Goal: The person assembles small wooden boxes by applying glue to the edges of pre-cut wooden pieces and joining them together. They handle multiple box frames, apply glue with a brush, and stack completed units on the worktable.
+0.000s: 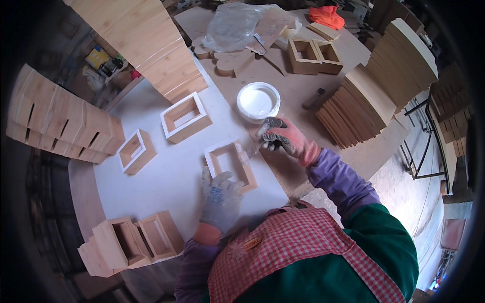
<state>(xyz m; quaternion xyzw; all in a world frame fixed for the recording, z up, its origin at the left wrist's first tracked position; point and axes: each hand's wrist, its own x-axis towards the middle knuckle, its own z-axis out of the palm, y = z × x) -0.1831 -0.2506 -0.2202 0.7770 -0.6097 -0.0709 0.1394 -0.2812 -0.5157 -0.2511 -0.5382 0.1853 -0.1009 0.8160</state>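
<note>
In front of me an open wooden box [215, 159] lies on the white board, with white paste along its far and left rims. My left hand [221, 201], in a pale glove, steadies the box at its near left corner, fingers over the edge. My right hand [286, 137], in an orange glove with dark, paste-smeared fingers, is closed on a small brush [252, 150]; its tip is at the box's right rim, and its handle is mostly hidden. Just beyond that hand stands a round white tub [258, 101] of white paste.
Two boxes with white rims, one larger [187, 118] and one smaller [136, 151], sit at left. Tall wooden stacks [65, 116] rise beyond them. More boxes [136, 240] stand near left. Curved panels [353, 106] are piled at right, near a dark-handled tool [314, 98].
</note>
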